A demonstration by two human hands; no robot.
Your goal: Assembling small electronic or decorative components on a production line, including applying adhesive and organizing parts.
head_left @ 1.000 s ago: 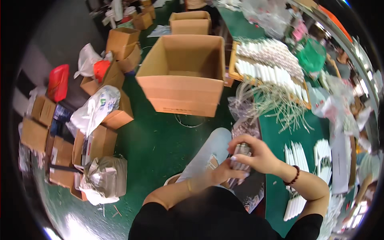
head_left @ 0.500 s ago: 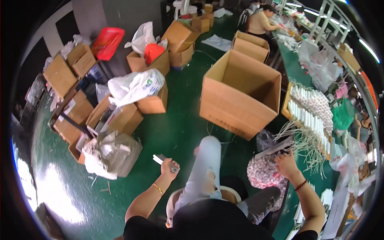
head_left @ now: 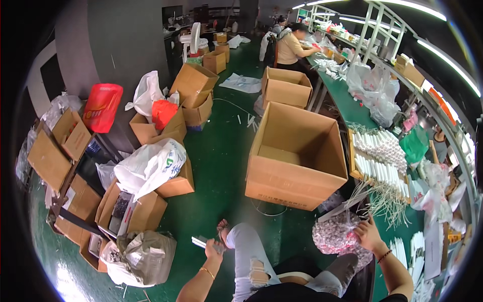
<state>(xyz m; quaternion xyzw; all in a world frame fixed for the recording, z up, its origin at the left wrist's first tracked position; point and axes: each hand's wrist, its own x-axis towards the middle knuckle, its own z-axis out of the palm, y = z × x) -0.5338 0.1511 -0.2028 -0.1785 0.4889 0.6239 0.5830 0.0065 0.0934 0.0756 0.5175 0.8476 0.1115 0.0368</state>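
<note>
Lower centre, white strips [head_left: 199,242] jut leftward from the clenched left hand [head_left: 215,248]; lower right, the right hand [head_left: 369,236], grip unclear, touches a filled bag [head_left: 333,232] near a printed cardboard carton [head_left: 289,182].

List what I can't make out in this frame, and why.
Head view: the left hand hides the gripped ends of the white strips; their count is unclear.
Head view: the back of the right hand hides whether its fingertips grip the clear bag.
Head view: pieces inside that bag are too small to identify.
Head view: the near wall of the large box hides part of its bottom.
</note>
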